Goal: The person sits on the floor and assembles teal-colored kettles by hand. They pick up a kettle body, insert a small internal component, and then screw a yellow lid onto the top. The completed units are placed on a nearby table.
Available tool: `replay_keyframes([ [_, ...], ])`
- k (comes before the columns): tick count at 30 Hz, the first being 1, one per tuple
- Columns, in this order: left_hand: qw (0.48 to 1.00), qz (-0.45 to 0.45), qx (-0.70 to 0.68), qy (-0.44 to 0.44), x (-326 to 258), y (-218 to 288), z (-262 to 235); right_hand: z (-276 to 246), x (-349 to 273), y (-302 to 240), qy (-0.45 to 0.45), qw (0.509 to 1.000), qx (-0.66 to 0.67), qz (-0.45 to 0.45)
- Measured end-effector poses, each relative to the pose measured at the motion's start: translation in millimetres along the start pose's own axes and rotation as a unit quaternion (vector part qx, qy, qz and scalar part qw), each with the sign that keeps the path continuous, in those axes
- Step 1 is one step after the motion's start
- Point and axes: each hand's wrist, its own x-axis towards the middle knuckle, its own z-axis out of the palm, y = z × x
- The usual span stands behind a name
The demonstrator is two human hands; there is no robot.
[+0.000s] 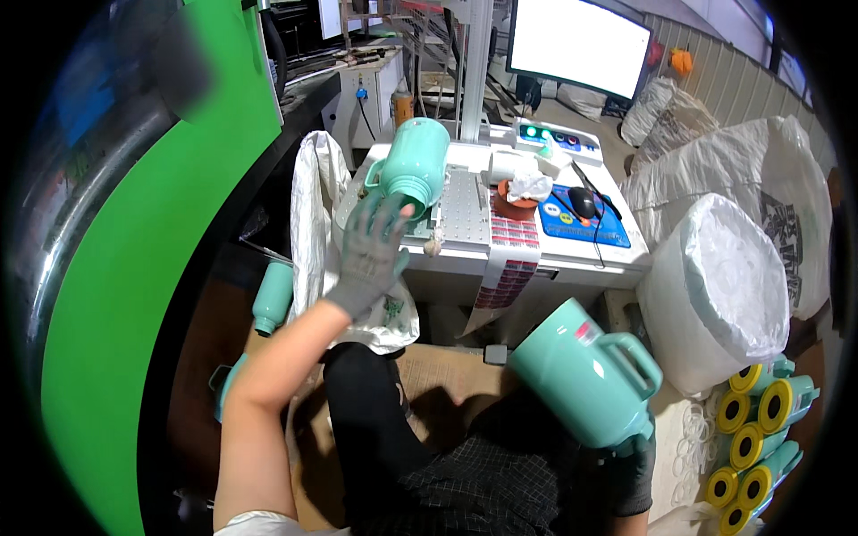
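Teal jug (413, 165) lying mouth toward left hand (374, 250), base pointing away

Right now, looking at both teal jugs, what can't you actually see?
Head view only:
- Right hand: mostly hidden behind the near teal jug; grip unclear.
- Far teal jug: its mouth is covered by the left hand.
- Sticker strip: print too small.
- Yellow-capped jugs: cut off by the fisheye rim.

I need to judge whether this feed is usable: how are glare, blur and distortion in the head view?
Head view: the monitor is blown out to plain white; the dark thing at top left is smeared by blur; straight edges bow toward the black fisheye rim; the left hand and both teal jugs are evenly lit and fairly sharp.
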Motion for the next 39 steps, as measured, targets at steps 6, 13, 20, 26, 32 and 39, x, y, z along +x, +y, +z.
replay_keyframes([
  [6, 0.966, 0.223, 0.101, -0.084, 38.7, -91.8, 48.0, 52.9, 60.5, -1.8, -0.031, 0.992, -0.016, -0.125],
  [13, 0.988, 0.005, -0.071, 0.138, -17.5, -6.6, -100.9, 122.4, 171.5, 3.5, -0.053, 0.859, -0.302, -0.41],
  [20, 0.838, -0.186, -0.512, 0.039, -132.0, 107.7, -159.8, 302.1, 241.4, 84.6, -0.115, 0.62, -0.562, -0.536],
  [26, 0.821, -0.296, -0.488, 0.016, -171.7, 153.8, -165.8, 378.0, 280.1, 149.0, -0.1, 0.575, -0.674, -0.452],
  [32, 0.799, -0.306, -0.513, -0.072, -168.4, 135.7, -168.8, 401.3, 288.0, 163.4, -0.122, 0.498, -0.745, -0.427],
  [39, 0.801, -0.249, -0.536, -0.091, -157.6, 134.6, -162.6, 393.6, 263.7, 137.0, -0.133, 0.581, -0.696, -0.399],
])
